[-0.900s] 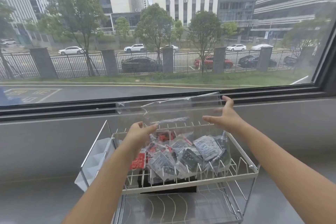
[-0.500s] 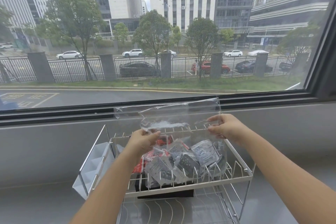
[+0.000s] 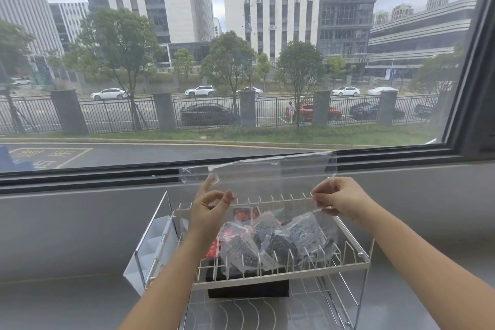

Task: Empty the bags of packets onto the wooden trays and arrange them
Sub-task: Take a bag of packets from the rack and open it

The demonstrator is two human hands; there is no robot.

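Head view. Clear plastic bag [image 3: 267,185] held upright over a white wire rack [image 3: 281,269], mouth uppermost. Left hand [image 3: 211,211] pinches the bag's left side, thumb and fingers closed on the film. Right hand [image 3: 340,199] pinches the right side, fingers curled shut on it. Packets [image 3: 276,238], grey, black and red, heaped in the bag's bottom on the rack's top tier. Rack stands on a grey surface [image 3: 67,303] below a window [image 3: 241,61].
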